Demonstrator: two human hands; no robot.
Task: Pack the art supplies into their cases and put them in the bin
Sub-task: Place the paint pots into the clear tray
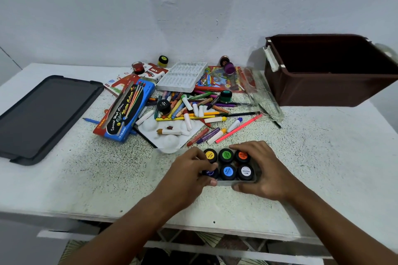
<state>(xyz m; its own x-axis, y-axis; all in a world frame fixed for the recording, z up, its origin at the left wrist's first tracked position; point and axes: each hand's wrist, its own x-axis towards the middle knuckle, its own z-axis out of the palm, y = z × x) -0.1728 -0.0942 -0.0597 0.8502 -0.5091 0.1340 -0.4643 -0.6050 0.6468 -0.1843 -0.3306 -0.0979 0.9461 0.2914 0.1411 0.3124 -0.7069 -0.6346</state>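
Observation:
A clear plastic paint case point(226, 183) lies near the table's front edge with several small poster-paint jars in it, among them a green-capped jar point(226, 154) and a light blue one point(228, 171). My left hand point(189, 175) pinches a dark blue jar point(210, 173) at the case's left end. My right hand point(261, 171) grips the case's right side, fingers over the far edge and thumb at the front. Behind the case sprawls a heap of loose crayons and markers point(193, 109). The brown bin point(331, 71) stands open at the back right.
A blue watercolour box point(127, 112), a white palette point(170, 133), a white plastic insert tray point(183, 76), a red crayon box point(217, 80) and a clear lid point(265, 97) surround the heap. Loose paint jars point(163, 60) stand by the wall. The dark bin lid point(43, 114) lies at left.

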